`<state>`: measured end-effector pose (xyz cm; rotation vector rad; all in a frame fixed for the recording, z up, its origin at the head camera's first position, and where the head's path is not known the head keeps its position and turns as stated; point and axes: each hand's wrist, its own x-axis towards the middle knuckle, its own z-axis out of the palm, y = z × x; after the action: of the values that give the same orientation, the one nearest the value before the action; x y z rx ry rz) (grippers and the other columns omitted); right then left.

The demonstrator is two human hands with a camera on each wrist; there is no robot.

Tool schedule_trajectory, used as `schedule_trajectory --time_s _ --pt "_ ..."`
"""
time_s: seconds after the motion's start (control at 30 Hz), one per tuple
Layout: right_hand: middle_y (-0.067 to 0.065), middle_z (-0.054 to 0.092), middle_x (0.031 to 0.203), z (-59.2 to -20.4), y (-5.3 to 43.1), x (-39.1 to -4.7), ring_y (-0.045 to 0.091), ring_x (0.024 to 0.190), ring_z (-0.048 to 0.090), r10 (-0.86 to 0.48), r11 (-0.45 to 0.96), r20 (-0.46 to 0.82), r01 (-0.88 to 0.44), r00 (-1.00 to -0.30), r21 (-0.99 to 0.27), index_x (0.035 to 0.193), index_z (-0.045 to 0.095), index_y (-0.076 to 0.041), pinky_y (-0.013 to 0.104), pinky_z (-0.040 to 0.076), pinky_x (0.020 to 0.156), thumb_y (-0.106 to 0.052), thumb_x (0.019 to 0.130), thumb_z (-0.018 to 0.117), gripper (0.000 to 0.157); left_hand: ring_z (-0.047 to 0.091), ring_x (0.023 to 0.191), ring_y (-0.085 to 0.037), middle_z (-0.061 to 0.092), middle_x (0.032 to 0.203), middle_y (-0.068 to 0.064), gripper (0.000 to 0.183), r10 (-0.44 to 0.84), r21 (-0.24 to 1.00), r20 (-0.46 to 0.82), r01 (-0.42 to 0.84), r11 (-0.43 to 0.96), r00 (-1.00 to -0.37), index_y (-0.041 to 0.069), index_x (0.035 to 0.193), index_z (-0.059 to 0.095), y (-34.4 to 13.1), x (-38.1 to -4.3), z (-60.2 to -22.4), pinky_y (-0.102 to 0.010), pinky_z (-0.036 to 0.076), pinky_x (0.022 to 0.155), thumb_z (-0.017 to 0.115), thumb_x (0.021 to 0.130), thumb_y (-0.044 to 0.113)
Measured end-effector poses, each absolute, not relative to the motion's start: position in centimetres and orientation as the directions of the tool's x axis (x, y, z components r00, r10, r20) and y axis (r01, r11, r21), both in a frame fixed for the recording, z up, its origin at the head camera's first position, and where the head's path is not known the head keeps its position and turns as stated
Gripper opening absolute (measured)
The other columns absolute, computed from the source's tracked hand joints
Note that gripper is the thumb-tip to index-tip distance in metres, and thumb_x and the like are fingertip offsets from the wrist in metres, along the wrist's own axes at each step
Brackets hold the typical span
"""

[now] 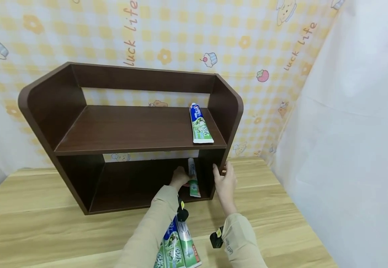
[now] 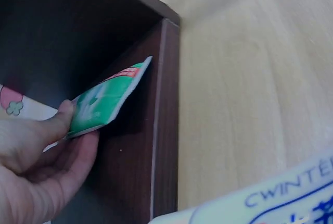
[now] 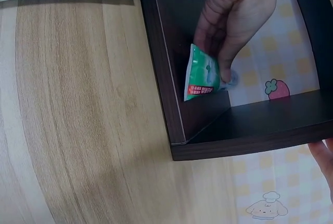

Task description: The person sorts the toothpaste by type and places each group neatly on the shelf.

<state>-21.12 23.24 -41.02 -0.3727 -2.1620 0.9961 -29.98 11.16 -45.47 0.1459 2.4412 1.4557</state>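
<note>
In the lower compartment of a dark brown shelf (image 1: 140, 128), my left hand (image 1: 179, 177) pinches a green and white toothpaste tube (image 1: 194, 182) between thumb and fingers. Its crimped green end (image 2: 122, 94) points out toward the front edge, its cap toward the back. My right hand (image 1: 225, 183) grips the front edge of the shelf's right side panel (image 1: 226, 111); only a few of its fingers (image 3: 323, 162) show in the right wrist view. On the upper board a blue and green toothpaste tube (image 1: 201, 124) lies near the right panel, cap to the back.
More toothpaste tubes (image 1: 188, 243) lie side by side on the wooden table (image 1: 39, 227) before the shelf, partly behind my left sleeve (image 1: 151, 227). A patterned cloth (image 1: 180, 33) hangs behind the shelf. White sheeting (image 1: 344, 123) stands at the right.
</note>
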Motion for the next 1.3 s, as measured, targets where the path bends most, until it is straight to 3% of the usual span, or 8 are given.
schedule_trajectory --time_s 0.3,0.5,0.63,0.7,0.8,0.97,1.1,1.3 --pt "0.015 0.061 0.092 -40.6 23.1 -20.8 0.033 0.078 0.063 0.516 0.666 0.481 -0.021 -0.708 -0.746 0.087 0.051 -0.007 0.047 0.045 0.076 -0.026 0.086 0.062 0.022 0.059 0.051 -0.022 0.063 0.068 -0.02 0.025 0.174 0.814 -0.08 0.036 0.58 -0.982 -0.009 0.085 0.061 11.8 -29.7 -46.2 -0.027 0.045 0.043 0.07 0.079 0.013" --pt "0.014 0.062 0.092 -40.8 22.6 -20.7 0.032 0.079 0.062 0.511 0.648 0.458 -0.024 -0.727 -0.761 0.087 0.05 -0.007 0.045 0.046 0.074 -0.025 0.086 0.061 0.021 0.056 0.102 -0.042 0.048 0.119 -0.035 0.072 0.182 0.792 -0.063 0.062 0.607 -0.981 -0.017 0.13 0.031 10.3 -28.9 -46.4 -0.044 0.052 0.08 0.067 0.082 0.023" --pt "0.015 0.061 0.092 -40.6 22.8 -20.7 0.032 0.079 0.062 0.508 0.642 0.452 -0.027 -0.734 -0.766 0.087 0.05 -0.007 0.045 0.048 0.073 -0.025 0.086 0.061 0.021 0.047 0.114 -0.045 0.041 0.128 -0.035 0.073 0.211 0.818 0.004 0.125 0.562 -0.978 -0.017 0.132 0.029 9.0 -27.8 -46.1 -0.049 0.046 0.091 0.065 0.084 0.026" --pt "0.016 0.061 0.092 -40.5 22.9 -20.6 0.033 0.079 0.062 0.514 0.638 0.449 -0.025 -0.731 -0.77 0.086 0.05 -0.007 0.045 0.047 0.073 -0.025 0.086 0.061 0.022 0.051 0.107 -0.044 0.048 0.12 -0.033 0.064 0.222 0.815 0.047 0.166 0.555 -0.974 -0.017 0.126 0.038 8.2 -27.2 -45.8 -0.048 0.048 0.087 0.064 0.085 0.025" --pt "0.017 0.061 0.091 -40.3 22.9 -20.4 0.033 0.079 0.062 0.526 0.636 0.45 -0.017 -0.721 -0.771 0.085 0.049 -0.006 0.046 0.048 0.072 -0.025 0.086 0.062 0.023 0.057 0.076 -0.032 0.057 0.091 -0.026 0.049 0.248 0.827 0.071 0.196 0.527 -0.966 -0.016 0.112 0.048 7.1 -26.3 -45.2 -0.04 0.051 0.068 0.063 0.086 0.023" --pt "0.017 0.06 0.091 -40.6 22.9 -20.3 0.034 0.08 0.062 0.538 0.631 0.451 -0.015 -0.712 -0.776 0.084 0.048 -0.005 0.047 0.046 0.073 -0.026 0.086 0.061 0.025 0.034 0.048 -0.013 0.04 0.056 -0.005 0.042 0.276 0.854 0.022 0.162 0.494 -0.961 -0.011 0.101 0.05 5.3 -25.0 -44.6 -0.024 0.033 0.047 0.058 0.089 0.028" --pt "0.017 0.06 0.091 -40.4 22.9 -20.2 0.034 0.079 0.061 0.543 0.623 0.45 -0.019 -0.709 -0.782 0.084 0.049 -0.004 0.047 0.046 0.073 -0.026 0.086 0.061 0.025 0.034 0.049 -0.011 0.037 0.057 0.0 0.041 0.273 0.853 -0.024 0.123 0.507 -0.962 -0.009 0.1 0.05 4.0 -24.0 -43.7 -0.022 0.032 0.048 0.056 0.09 0.03" --pt "0.018 0.061 0.09 -40.0 22.6 -20.0 0.035 0.078 0.062 0.539 0.626 0.465 -0.036 -0.702 -0.779 0.083 0.049 -0.003 0.047 0.045 0.074 -0.024 0.086 0.061 0.024 0.05 0.061 -0.014 0.057 0.075 -0.01 0.039 0.256 0.822 -0.082 0.08 0.565 -0.963 -0.006 0.103 0.053 1.1 -22.4 -42.7 -0.027 0.045 0.058 0.057 0.09 0.03"
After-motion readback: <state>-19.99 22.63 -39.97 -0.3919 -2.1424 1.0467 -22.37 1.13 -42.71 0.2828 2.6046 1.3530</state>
